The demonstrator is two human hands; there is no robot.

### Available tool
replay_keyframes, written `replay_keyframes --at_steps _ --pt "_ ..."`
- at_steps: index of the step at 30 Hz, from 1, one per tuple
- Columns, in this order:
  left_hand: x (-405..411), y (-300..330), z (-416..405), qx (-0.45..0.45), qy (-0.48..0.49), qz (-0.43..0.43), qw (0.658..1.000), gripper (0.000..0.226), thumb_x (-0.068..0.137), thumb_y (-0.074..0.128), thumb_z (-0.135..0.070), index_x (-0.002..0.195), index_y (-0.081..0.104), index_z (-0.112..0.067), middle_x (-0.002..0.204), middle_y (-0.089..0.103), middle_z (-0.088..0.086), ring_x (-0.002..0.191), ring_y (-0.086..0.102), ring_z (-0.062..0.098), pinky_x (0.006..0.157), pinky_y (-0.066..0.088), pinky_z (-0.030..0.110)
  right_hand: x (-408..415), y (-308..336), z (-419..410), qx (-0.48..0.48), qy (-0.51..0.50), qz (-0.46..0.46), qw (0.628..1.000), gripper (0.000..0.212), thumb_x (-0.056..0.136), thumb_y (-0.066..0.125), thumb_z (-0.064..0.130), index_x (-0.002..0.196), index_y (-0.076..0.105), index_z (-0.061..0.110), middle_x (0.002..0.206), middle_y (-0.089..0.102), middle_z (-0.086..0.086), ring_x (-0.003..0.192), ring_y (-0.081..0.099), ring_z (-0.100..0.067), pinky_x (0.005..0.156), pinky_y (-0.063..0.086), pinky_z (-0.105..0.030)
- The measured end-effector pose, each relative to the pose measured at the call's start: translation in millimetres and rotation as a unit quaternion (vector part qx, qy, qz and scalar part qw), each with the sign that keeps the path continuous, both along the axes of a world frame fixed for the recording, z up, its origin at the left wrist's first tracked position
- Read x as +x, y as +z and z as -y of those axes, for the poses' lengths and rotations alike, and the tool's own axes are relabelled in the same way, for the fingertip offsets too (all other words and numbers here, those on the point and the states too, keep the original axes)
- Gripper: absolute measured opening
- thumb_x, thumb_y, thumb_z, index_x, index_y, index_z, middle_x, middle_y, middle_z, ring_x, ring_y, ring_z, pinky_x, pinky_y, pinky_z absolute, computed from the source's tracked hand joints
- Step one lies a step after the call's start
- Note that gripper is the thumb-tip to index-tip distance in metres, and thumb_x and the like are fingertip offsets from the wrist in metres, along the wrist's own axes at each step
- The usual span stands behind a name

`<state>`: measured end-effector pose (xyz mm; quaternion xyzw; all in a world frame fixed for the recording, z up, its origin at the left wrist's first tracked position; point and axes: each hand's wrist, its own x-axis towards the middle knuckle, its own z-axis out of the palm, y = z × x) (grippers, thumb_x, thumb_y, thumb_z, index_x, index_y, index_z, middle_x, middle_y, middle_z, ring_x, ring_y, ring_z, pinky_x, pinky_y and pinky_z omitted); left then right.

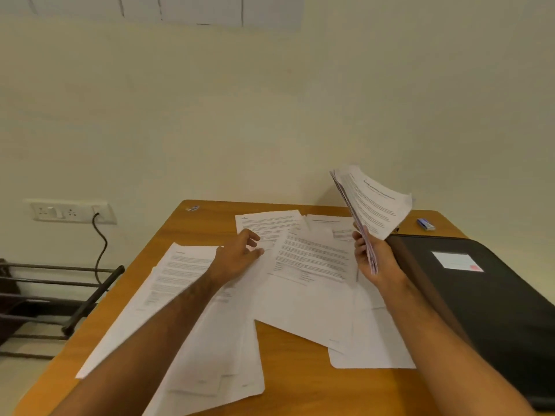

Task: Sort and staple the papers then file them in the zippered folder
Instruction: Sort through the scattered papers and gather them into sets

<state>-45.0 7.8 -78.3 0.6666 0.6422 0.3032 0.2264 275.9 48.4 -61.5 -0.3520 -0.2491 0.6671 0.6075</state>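
Observation:
Several printed sheets lie spread and overlapping across the wooden table. My right hand grips a stack of papers by its lower edge and holds it raised and tilted above the table's far right. My left hand hovers over the loose sheets at the middle, fingers loosely curled, thumb near the edge of one sheet; I cannot tell if it touches. A black zippered folder lies shut at the right with a white label on its cover. A small blue stapler sits at the far right corner.
The table stands against a cream wall. A socket panel with a black cable is on the wall at left. A dark metal rack stands beside the table's left edge. A small object lies at the far left corner.

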Motion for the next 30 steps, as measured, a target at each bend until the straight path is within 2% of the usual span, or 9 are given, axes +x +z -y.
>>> replay_keyframes --at_steps 3,5,6,9,12,14,17,23,30 --pt "21 -3 -7 -0.022 -0.001 0.001 1.0 0.043 0.088 0.07 -0.045 0.121 0.045 -0.035 0.118 0.059 -0.014 0.103 0.06 0.012 0.108 0.036 0.052 13 -16 -4 -0.005 0.021 -0.019 1.0 0.027 0.091 0.064 0.028 0.11 0.06 0.009 0.077 0.058 0.001 0.045 0.055 -0.002 0.039 0.043 -0.01" --pt "29 -9 -9 -0.024 0.0 0.019 1.0 0.049 0.085 0.076 -0.038 0.122 0.045 -0.037 0.117 0.061 -0.015 0.098 0.061 0.01 0.107 0.038 0.054 18 -25 -5 -0.004 0.036 -0.015 0.999 0.043 0.069 0.075 0.033 0.104 0.062 0.011 0.07 0.059 0.005 0.043 0.052 -0.002 0.039 0.041 -0.009" --pt "31 -13 -11 -0.016 0.003 0.028 0.999 0.051 0.083 0.078 -0.034 0.122 0.046 -0.037 0.114 0.063 -0.017 0.095 0.062 0.009 0.106 0.039 0.054 20 -30 -7 0.002 0.038 -0.034 0.999 0.046 0.068 0.075 0.032 0.105 0.061 0.01 0.069 0.06 0.004 0.043 0.053 -0.002 0.039 0.042 -0.01" --pt "31 -22 -13 0.01 0.014 0.052 0.998 0.052 0.081 0.081 -0.025 0.119 0.049 -0.039 0.101 0.066 -0.019 0.088 0.064 0.006 0.105 0.04 0.055 23 -37 -12 0.01 0.033 -0.08 0.996 0.045 0.077 0.07 0.027 0.115 0.058 0.006 0.072 0.063 0.0 0.044 0.054 -0.003 0.038 0.044 -0.011" --pt "33 -25 -13 0.019 0.016 0.068 0.997 0.051 0.082 0.081 -0.02 0.118 0.05 -0.041 0.097 0.067 -0.017 0.088 0.065 0.008 0.103 0.044 0.055 22 -39 -16 0.016 0.033 -0.096 0.995 0.052 0.073 0.076 0.029 0.117 0.059 0.007 0.074 0.061 -0.001 0.045 0.054 -0.004 0.038 0.045 -0.013" --pt "35 -25 -13 0.021 0.022 0.073 0.997 0.049 0.083 0.08 -0.018 0.118 0.052 -0.038 0.096 0.067 -0.014 0.088 0.065 0.009 0.101 0.047 0.052 22 -39 -15 0.014 0.03 -0.1 0.994 0.041 0.081 0.073 0.027 0.114 0.06 0.007 0.074 0.059 -0.001 0.044 0.054 -0.004 0.039 0.046 -0.013" --pt "36 -25 -13 0.024 0.019 0.076 0.997 0.046 0.084 0.078 -0.018 0.117 0.053 -0.038 0.095 0.068 -0.013 0.088 0.065 0.009 0.099 0.049 0.05 23 -41 -15 -0.002 0.02 -0.09 0.996 0.021 0.104 0.052 0.023 0.118 0.058 0.009 0.073 0.057 -0.001 0.043 0.054 -0.005 0.038 0.046 -0.014" --pt "35 -25 -14 0.031 0.013 0.074 0.997 0.044 0.085 0.078 -0.017 0.111 0.052 -0.041 0.094 0.069 -0.013 0.086 0.065 0.01 0.098 0.049 0.052 19 -33 -11 -0.02 0.01 -0.076 0.997 0.028 0.107 0.048 0.021 0.132 0.05 0.01 0.069 0.064 -0.002 0.043 0.057 -0.006 0.037 0.046 -0.016" --pt "34 -26 -15 0.032 0.016 0.073 0.997 0.045 0.084 0.078 -0.018 0.107 0.052 -0.047 0.093 0.068 -0.014 0.088 0.066 0.009 0.101 0.045 0.057 11 -16 8 0.025 0.012 -0.076 0.997 0.043 0.109 0.04 0.018 0.149 0.038 0.004 0.067 0.07 -0.001 0.046 0.064 -0.007 0.037 0.048 -0.017"
